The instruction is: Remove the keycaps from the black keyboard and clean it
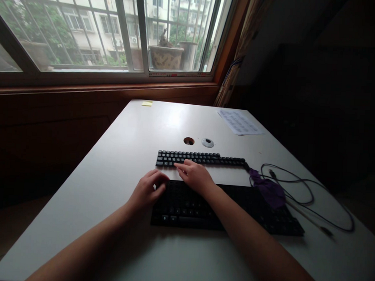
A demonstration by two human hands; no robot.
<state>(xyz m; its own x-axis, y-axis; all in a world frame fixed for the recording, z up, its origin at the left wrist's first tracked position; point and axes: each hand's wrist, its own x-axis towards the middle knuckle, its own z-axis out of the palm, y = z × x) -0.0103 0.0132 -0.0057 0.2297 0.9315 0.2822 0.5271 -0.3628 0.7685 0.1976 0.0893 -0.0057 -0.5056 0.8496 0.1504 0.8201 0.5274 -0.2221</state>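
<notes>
left hand (147, 191) curled on near keyboard (184, 208), grip unclear, right hand (195, 177) flat, fingertips at far keyboard (211, 159), desk hole (188, 141) uncapped

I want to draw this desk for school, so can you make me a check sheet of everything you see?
Surface: white table, smooth, with window glare at the far end.
Job's things: near keyboard, black; slimmer far keyboard lying just behind it.
Clutter: purple cloth on the near keyboard's right end; printed sheet; yellow note; round cap beside an open hole.
Hands: left hand curled at the near keyboard's top left corner; right hand flat, fingers touching the far keyboard's front edge.
Cables: black cable in loose loops right of the keyboards.
Surroundings: window, plant pot outside, curtain, dark room on the right.
</notes>
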